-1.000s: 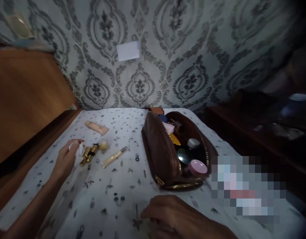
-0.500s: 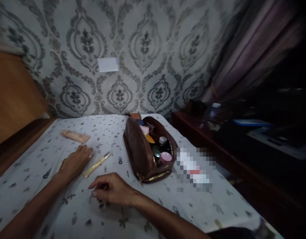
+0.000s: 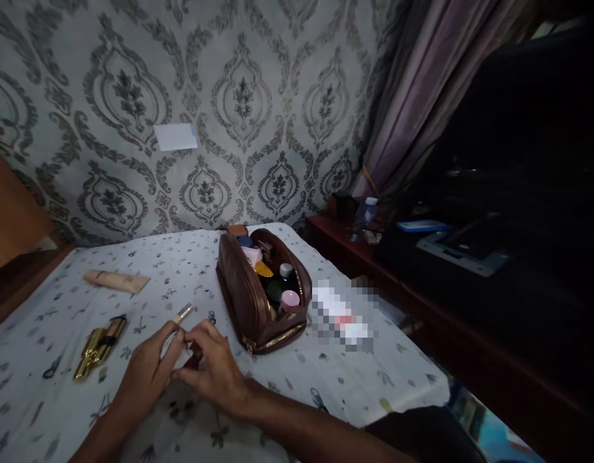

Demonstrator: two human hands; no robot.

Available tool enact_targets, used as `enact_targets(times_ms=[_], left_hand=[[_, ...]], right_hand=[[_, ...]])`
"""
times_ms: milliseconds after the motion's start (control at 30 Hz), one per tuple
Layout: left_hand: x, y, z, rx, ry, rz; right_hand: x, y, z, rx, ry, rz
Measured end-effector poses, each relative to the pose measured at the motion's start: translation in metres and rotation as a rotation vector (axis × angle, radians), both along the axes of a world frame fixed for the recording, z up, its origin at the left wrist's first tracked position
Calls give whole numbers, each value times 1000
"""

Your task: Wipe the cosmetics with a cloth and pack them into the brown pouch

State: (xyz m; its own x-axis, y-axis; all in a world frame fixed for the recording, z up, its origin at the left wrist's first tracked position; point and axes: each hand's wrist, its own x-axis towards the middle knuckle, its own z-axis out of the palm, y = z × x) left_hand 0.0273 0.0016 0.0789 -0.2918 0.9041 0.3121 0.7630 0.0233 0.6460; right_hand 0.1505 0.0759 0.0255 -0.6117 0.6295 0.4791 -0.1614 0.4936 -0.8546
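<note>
From the hands, I have room over the printed white cloth (image 3: pixel 349 386) at three o'clock, out to its corner, and again at eight; only a narrow strip parts my right grip (image 3: pixel 217 370) from the brown bag (image 3: pixel 236 292) at two. A patterned wall (image 3: pixel 243 106) closes off twelve. The bag looks like smooth leather, its mouth gaping around a round pink lid (image 3: pixel 290 299). Glossy gold-and-black cylinders (image 3: pixel 94 344) lie at nine, a flat-ended beige tube (image 3: pixel 116 281) between ten and eleven. The slim tube (image 3: pixel 183 313) lies at twelve, just past my left grip (image 3: pixel 149 366), whose fingers cover its near end. Both grips are curled, fingertips close together; I can't tell whether either has hold of anything. A whitish item (image 3: pixel 345 318) right of the bag is pixelated beyond reading.
</note>
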Motion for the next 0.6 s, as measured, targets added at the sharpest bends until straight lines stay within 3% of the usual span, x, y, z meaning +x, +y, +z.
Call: enact_targets(times_ms=[133, 400, 600], left_hand=[[-5, 0, -6, 11, -44, 69], [-3, 2, 13, -110, -269, 64], [-15, 2, 3, -147, -479, 230]], right_hand=[[1, 1, -3, 50, -60, 86], [2, 0, 1, 44, -62, 119], [3, 1, 7, -7, 36, 233]])
